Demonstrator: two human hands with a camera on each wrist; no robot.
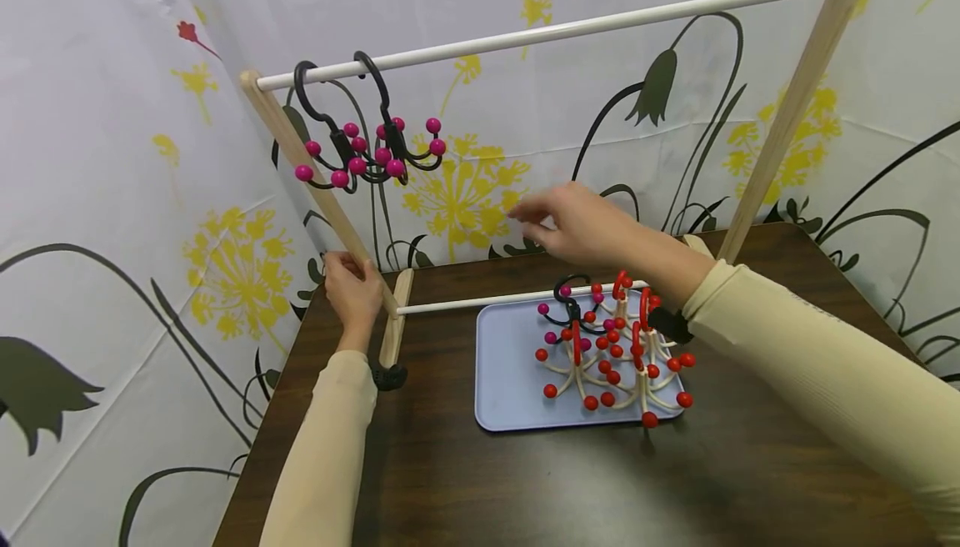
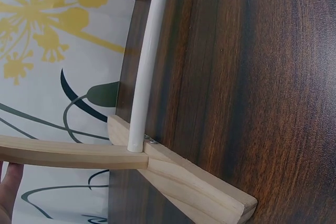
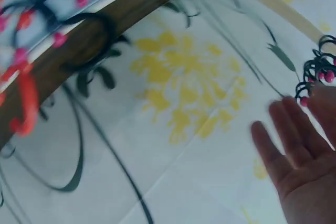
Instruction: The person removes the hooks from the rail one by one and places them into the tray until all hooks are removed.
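Note:
My left hand [image 1: 354,290] grips the lower part of the rack's left wooden upright [image 1: 330,205]; a bit of its fingers [image 2: 9,188] shows against the wood in the left wrist view. With fingers apart and nothing in them, my right hand [image 1: 573,222] is in the air behind the tray, and its palm [image 3: 310,182] shows in the right wrist view. Two black hooked hangers with pink balls [image 1: 390,134] hang at the left end of the white top rod [image 1: 555,32]. On the pale blue tray [image 1: 510,380] stand several white hangers with red hooks and balls [image 1: 643,372] and one black hanger [image 1: 572,309].
A white lower rod [image 1: 465,303] joins the rack's feet, of which the left foot [image 1: 395,334] rests on the dark wooden table [image 1: 540,489]. Right of the tray rises the right upright [image 1: 787,122]. A flowered curtain [image 1: 187,155] hangs behind and to the left.

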